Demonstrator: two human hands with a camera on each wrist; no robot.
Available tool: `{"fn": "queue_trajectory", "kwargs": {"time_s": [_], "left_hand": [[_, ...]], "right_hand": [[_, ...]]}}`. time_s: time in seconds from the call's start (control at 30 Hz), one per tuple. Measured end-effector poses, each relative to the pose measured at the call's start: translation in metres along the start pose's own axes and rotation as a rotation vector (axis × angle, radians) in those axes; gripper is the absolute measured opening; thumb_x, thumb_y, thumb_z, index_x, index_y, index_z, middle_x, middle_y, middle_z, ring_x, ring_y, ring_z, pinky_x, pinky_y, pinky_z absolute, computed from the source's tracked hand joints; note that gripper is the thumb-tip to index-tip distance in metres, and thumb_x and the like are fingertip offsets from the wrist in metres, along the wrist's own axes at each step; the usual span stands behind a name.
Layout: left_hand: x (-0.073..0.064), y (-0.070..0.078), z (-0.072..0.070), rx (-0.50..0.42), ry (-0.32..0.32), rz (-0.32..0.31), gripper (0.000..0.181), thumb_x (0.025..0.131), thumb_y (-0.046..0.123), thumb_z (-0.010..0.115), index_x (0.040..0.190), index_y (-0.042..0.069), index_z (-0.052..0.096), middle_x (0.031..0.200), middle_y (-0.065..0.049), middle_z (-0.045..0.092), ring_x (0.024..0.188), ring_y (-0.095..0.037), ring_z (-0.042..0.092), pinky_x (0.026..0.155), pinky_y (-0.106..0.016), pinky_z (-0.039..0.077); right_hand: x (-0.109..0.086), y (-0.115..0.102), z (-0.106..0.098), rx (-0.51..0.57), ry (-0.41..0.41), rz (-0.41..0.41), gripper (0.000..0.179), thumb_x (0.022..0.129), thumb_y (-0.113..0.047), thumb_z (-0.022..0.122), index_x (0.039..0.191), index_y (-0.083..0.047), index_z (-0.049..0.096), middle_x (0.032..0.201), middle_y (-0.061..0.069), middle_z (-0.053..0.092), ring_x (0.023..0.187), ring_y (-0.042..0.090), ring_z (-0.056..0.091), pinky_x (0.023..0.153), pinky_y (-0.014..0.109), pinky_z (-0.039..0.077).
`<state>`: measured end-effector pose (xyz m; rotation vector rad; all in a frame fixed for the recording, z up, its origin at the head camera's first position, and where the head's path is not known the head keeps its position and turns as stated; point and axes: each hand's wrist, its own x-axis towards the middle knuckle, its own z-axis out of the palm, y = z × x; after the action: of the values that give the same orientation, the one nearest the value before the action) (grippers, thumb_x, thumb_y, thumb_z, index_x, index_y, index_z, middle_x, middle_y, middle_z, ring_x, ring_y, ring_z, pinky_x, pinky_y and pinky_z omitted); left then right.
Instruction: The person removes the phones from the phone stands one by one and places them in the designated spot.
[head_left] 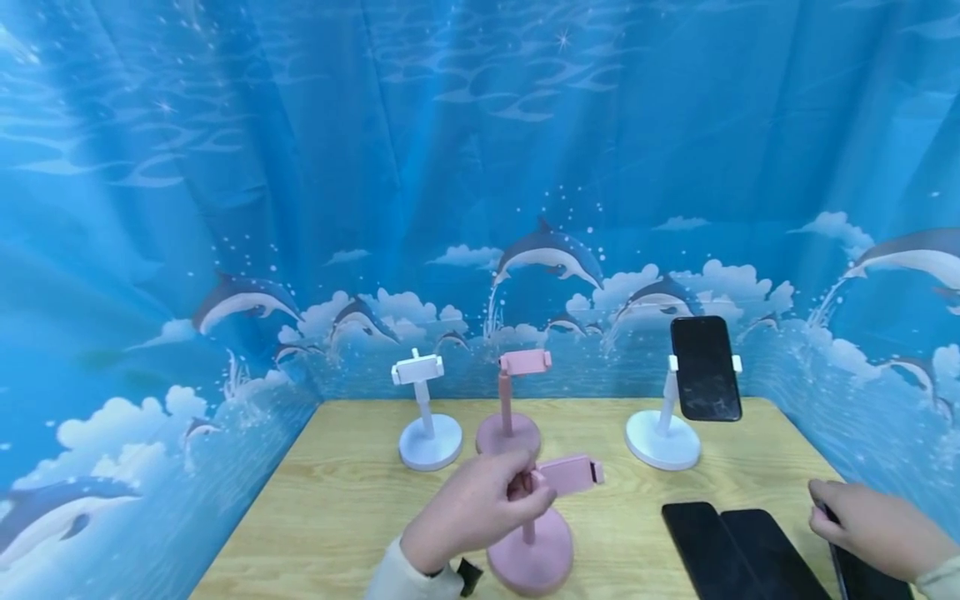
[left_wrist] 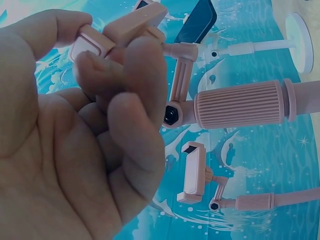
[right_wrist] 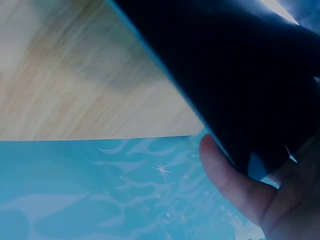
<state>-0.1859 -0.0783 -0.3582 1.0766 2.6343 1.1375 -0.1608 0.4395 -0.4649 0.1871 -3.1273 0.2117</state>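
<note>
My left hand (head_left: 478, 498) pinches the left end of the clamp on the nearer pink phone stand (head_left: 567, 476). In the left wrist view the fingertips hold the end piece of the pink clamp (left_wrist: 135, 24), above the ribbed pink column (left_wrist: 239, 105). The other fingers are bent in front of it. At the table's right edge my right hand (head_left: 873, 527) grips a black phone (head_left: 868, 577) by its far end. The right wrist view shows this phone's dark face (right_wrist: 225, 75) and a digit along its edge.
Two black phones (head_left: 701, 546) lie side by side left of my right hand. Behind stand a white phone stand (head_left: 431, 442), another pink stand (head_left: 507, 433), and a white stand (head_left: 663, 440) holding an upright phone (head_left: 706, 368). A blue dolphin-print curtain (head_left: 480, 167) surrounds the wooden table (head_left: 337, 500).
</note>
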Motion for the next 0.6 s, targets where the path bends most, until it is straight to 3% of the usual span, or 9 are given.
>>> {"fn": "queue_trajectory", "kwargs": {"time_s": [0.23,0.6], "left_hand": [[0.000,0.000,0.001,-0.013,0.004,0.013,0.021,0.102,0.038,0.062,0.086,0.025,0.056,0.069,0.014,0.054,0.057,-0.002,0.048,0.053,-0.022,0.042],[0.000,0.001,0.001,0.002,-0.001,0.012,0.022,0.102,0.038,0.062,0.085,0.025,0.057,0.069,0.015,0.054,0.058,0.000,0.047,0.053,-0.021,0.042]], "right_hand": [[0.012,0.014,0.016,0.021,-0.153,0.017,0.028,0.105,-0.024,0.054,0.081,-0.015,0.045,0.067,0.000,0.041,0.055,0.011,0.035,0.056,0.032,0.029],[0.027,0.014,0.028,0.000,-0.202,0.072,0.027,0.099,-0.033,0.063,0.087,-0.011,0.052,0.076,0.005,0.046,0.063,0.019,0.043,0.057,0.039,0.036]]}}
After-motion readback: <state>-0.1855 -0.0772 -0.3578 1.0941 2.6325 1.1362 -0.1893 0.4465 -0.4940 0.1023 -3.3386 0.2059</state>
